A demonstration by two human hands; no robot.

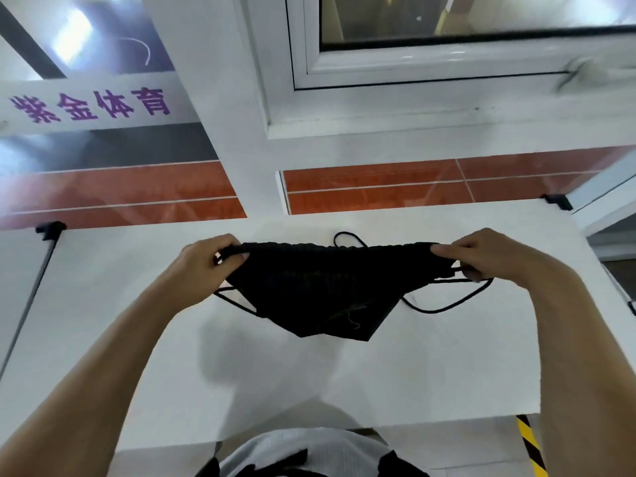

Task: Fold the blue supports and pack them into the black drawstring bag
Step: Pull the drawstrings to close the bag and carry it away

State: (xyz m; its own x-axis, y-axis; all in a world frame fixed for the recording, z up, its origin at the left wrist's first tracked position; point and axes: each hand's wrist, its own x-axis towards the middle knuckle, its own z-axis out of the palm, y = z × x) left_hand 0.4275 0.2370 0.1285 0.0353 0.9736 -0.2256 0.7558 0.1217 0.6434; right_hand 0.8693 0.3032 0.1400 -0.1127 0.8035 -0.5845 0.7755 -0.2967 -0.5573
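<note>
The black drawstring bag (320,287) hangs stretched above the white table (447,366), its gathered top edge pulled taut between both hands. My left hand (210,259) pinches the bag's left top corner. My right hand (481,256) grips the right top corner. Thin black cords (444,308) loop out from both sides and behind the top edge. The bag's lower part sags to a point toward me. No blue supports are visible; whether any are inside the bag I cannot tell.
Black clamps sit at the table's far left (50,229) and far right (557,201) corners. Behind the table are a white window frame (378,108) and a red tiled band. Yellow-black floor tape (531,445) lies at the lower right.
</note>
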